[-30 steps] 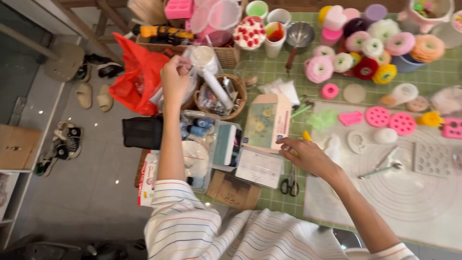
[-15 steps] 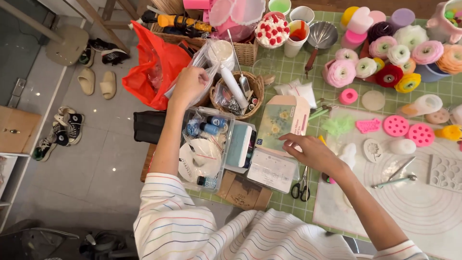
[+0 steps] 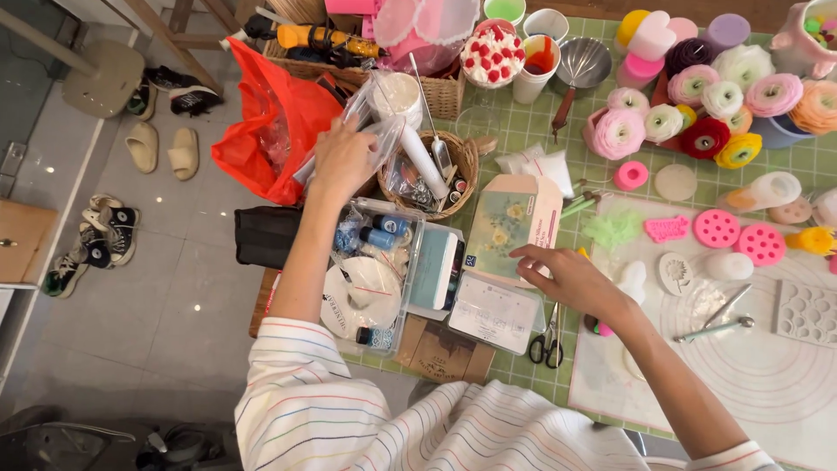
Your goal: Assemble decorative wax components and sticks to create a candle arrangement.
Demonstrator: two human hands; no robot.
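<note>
the left hand point(image 3: 342, 161) is seen left of centre in the upper half of the frame, closed around a clear plastic bag point(image 3: 370, 131) that is held just above the rim of a small wicker basket point(image 3: 460, 157); something pale and rounded shows through the bag, but what it is cannot be told. the right hand point(image 3: 571, 277) is set near the middle of the frame, fingers loosely spread and open, with the fingertips resting on the lower edge of a flat floral card box point(image 3: 513, 225) and nothing gripped. below the left forearm a clear plastic organiser point(image 3: 392, 270) lies open, with small blue-capped bottles and a white round item inside, and a clear lidded case point(image 3: 495, 312) lies just beside it toward the right hand. a pair of black-handled scissors point(image 3: 547, 342) lies untouched on the green checked counter point(image 3: 523, 131), just below the right wrist. a white silicone mat point(image 3: 767, 384) fills the lower right, with pink moulds point(image 3: 717, 228) along its upper edge. judged from how things lie, the sorting through supplies seems to be at an early stage: the bag is lifted but not yet opened or emptied, the organiser is open, and the mat appears largely unused.
</note>
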